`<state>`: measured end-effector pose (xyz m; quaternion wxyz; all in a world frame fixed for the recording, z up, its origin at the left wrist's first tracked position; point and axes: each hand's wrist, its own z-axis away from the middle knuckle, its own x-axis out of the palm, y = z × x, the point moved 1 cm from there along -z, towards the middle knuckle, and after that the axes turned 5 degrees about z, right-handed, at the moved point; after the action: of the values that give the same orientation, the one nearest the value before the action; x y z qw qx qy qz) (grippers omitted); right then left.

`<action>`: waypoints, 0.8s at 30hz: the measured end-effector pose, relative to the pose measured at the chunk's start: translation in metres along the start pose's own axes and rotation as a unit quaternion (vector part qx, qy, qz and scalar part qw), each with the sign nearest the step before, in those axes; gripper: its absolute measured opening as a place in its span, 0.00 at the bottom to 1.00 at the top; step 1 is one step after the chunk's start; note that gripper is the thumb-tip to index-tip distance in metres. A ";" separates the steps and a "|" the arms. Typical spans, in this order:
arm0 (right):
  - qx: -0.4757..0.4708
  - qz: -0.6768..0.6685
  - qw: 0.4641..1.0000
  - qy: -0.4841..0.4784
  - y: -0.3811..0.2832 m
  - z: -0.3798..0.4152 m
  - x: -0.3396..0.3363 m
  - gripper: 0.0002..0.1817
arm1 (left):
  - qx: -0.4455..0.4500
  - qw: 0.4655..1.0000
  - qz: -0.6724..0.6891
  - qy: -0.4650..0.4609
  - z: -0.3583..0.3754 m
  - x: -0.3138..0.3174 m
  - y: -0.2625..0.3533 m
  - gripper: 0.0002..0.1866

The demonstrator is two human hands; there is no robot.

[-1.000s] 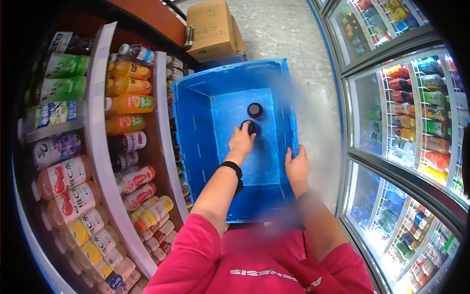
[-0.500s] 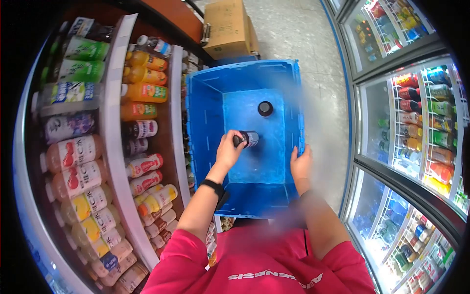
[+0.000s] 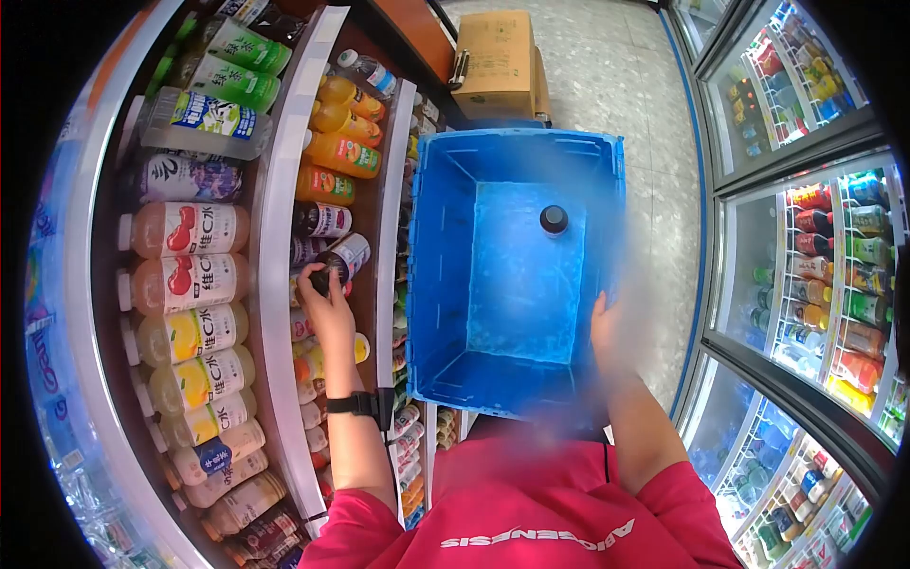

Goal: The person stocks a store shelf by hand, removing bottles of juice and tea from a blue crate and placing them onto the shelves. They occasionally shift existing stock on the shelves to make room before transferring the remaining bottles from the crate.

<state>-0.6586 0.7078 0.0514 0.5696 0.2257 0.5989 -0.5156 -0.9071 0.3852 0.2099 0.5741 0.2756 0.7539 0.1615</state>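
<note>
My left hand (image 3: 327, 302) is closed around a dark-capped bottle (image 3: 348, 252) with a pale label, held at the middle shelf on the left. The bottle lies tilted beside other dark bottles (image 3: 322, 219) with white labels and just above red-and-white bottles. My right hand (image 3: 607, 327) grips the right wall of a blue crate (image 3: 441, 370), its fingers partly lost in a lens smear. Inside the crate, a single dark-capped bottle (image 3: 554, 221) stands upright toward the far right.
Orange juice bottles (image 3: 341, 154) fill the shelf beyond my left hand. Bottles with cherry labels (image 3: 190, 229) line the outer left shelf. A cardboard box (image 3: 493, 66) is behind the crate. Glass-door coolers (image 3: 806, 275) run along the right, across a strip of tiled floor (image 3: 607, 66).
My left hand has carried the dark bottle up out of the crate and leftward to the shelf. My right hand stays at the crate's right side. The view has shifted left.
</note>
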 end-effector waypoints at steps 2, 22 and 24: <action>0.015 0.009 0.999 -0.034 0.007 -0.003 0.009 0.18 | -0.051 0.999 -0.016 -0.003 -0.009 0.003 -0.020 0.16; 0.017 0.003 1.000 -0.013 -0.010 0.002 -0.019 0.19 | 0.016 0.988 0.064 -0.142 0.020 0.081 -0.039 0.30; 0.016 0.008 0.999 -0.034 -0.010 0.002 -0.018 0.19 | -0.003 0.988 0.070 -0.136 0.018 0.099 -0.064 0.30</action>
<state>-0.6621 0.7084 0.0722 0.5901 0.2216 0.5687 -0.5284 -0.9231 0.3919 0.0918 0.6591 0.3454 0.6475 0.1645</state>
